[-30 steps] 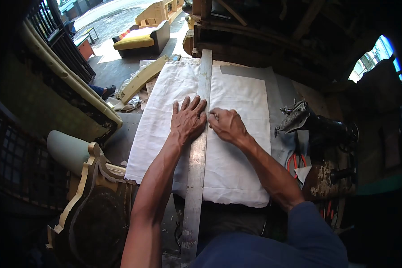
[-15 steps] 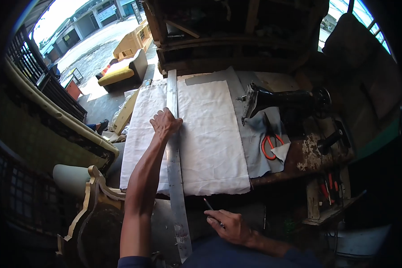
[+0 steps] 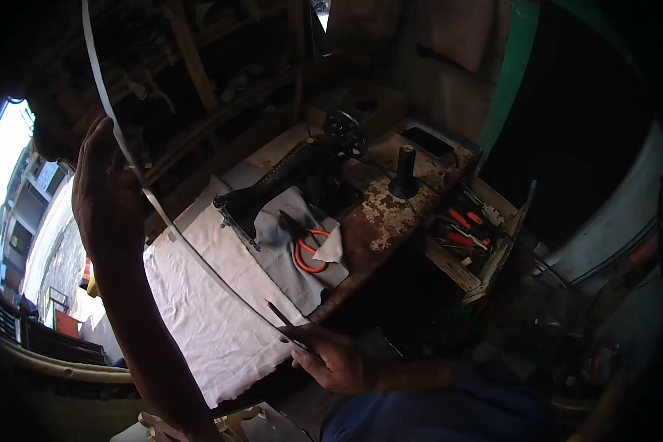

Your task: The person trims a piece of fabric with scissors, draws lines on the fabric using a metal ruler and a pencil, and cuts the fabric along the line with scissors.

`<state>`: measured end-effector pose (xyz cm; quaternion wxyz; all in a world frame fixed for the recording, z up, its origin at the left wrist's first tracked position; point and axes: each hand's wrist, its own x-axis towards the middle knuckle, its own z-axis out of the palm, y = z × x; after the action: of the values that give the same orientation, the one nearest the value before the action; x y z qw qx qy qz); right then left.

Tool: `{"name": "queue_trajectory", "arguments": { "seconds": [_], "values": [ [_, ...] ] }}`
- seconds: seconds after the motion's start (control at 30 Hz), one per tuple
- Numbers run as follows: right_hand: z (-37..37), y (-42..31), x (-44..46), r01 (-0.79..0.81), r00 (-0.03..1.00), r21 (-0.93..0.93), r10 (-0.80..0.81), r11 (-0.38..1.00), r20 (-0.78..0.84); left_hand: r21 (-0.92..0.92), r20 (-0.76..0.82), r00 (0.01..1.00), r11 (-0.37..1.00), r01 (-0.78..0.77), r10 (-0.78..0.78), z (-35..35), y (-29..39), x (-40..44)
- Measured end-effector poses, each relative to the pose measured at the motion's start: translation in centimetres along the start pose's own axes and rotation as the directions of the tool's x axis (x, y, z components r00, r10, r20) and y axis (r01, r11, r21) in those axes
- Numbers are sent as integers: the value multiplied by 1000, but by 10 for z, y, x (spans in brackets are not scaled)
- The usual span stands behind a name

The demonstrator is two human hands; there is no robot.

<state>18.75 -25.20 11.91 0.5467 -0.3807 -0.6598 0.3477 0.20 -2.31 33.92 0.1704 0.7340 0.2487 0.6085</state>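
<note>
A long metal ruler (image 3: pixel 188 250), seen nearly edge-on, is raised above the white cloth (image 3: pixel 206 317) and looks curved. My left hand (image 3: pixel 109 191) is closed on its upper part, at the left. Near the cloth's front edge my right hand (image 3: pixel 330 356) grips the ruler's lower end, and a dark pencil (image 3: pixel 278 312) sticks up from the same fingers. Beside the white cloth lies grey fabric (image 3: pixel 276 269) with orange-handled scissors (image 3: pixel 302 254) on it.
A black sewing machine (image 3: pixel 295 162) stands behind the scissors. To its right are a dark spool post (image 3: pixel 404 173) on the worn table (image 3: pixel 379 221) and an open drawer (image 3: pixel 449 272) holding red-handled tools. Dark wooden shelving (image 3: pixel 191 55) rises behind.
The view has swung right. My left hand has lifted the ruler off the cloth, and my right hand, with the pencil, has come up and taken hold of the ruler's near end.
</note>
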Motion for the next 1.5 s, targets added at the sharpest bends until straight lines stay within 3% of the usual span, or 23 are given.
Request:
{"name": "queue_trajectory", "arguments": {
  "seconds": [0.03,0.1,0.13,0.2,0.23,0.33,0.43,0.47,0.57,0.6,0.63,0.77,0.8,0.83,0.93,0.97,1.03,1.17,1.27,1.3,1.33,1.4,1.5],
  "values": [
    [-19,-8,3,20,997,-60,-24,998,-67,-10,3,1000,1000,-10,10,26,23,4],
    [-66,-20,8,-91,965,-148,51,985,-257,-289,-137,985,955,64,-107,69,59,5],
    [-101,-32,14,-121,941,-377,-15,918,-338,-290,-146,984,955,60,-106,71,65,-5],
    [-170,-26,9,-262,865,-680,-146,685,-480,16,130,983,992,126,-127,61,78,-53],
    [-202,-25,5,-359,807,-681,-155,638,-570,-68,190,958,971,229,-212,54,78,-81],
    [-311,4,-10,-427,791,-774,-220,468,-570,-108,447,759,814,571,-473,30,76,-148],
    [-419,64,-29,-459,849,-862,-179,216,-497,-152,369,683,684,714,-631,21,45,-219],
    [-442,77,-32,-525,827,-831,-122,183,-549,-210,341,637,605,768,-691,22,40,-243],
    [-492,114,-23,-552,830,-823,-10,132,-558,-305,248,388,309,901,-887,24,48,-302],
    [-504,127,-22,-469,882,-879,6,89,-470,-387,274,352,233,892,-895,28,51,-324],
    [-520,150,-22,-419,908,-897,44,138,-417,-470,302,327,159,868,-896,35,52,-347],
    [-540,201,-8,-395,919,-808,194,437,-345,-614,445,16,-291,734,-896,57,65,-413],
    [-543,205,-9,-421,907,-755,247,502,-342,-659,466,30,-324,679,-884,58,59,-439],
    [-539,204,-5,-427,904,-757,244,495,-351,-654,476,33,-329,681,-879,57,60,-443],
    [-526,183,-4,-556,830,-740,197,378,-522,-792,231,-36,-209,574,-972,53,58,-447],
    [-528,178,-6,-565,823,-735,190,374,-536,-785,242,-28,-213,582,-970,50,51,-445],
    [-528,177,-10,-712,702,-614,341,340,-625,-906,46,-43,-59,419,-998,36,44,-438],
    [-524,170,-27,-700,714,-626,301,344,-632,-871,-211,-77,152,467,-974,-2,31,-422],
    [-505,153,-28,-746,665,-625,321,231,-674,-820,-182,-119,83,566,-976,-28,19,-434],
    [-511,158,-28,-791,602,-598,346,132,-720,-823,-185,-124,85,562,-975,-30,20,-436],
    [-521,167,-30,-825,535,-564,361,31,-763,-805,-285,-131,162,571,-950,-32,22,-437],
    [-549,180,-34,-846,490,-532,359,-22,-794,-785,-417,-164,263,562,-894,-31,24,-430],
    [-563,181,-46,-832,427,-521,381,-190,-820,-789,-411,-122,286,543,-903,-44,18,-456]
  ]
}}
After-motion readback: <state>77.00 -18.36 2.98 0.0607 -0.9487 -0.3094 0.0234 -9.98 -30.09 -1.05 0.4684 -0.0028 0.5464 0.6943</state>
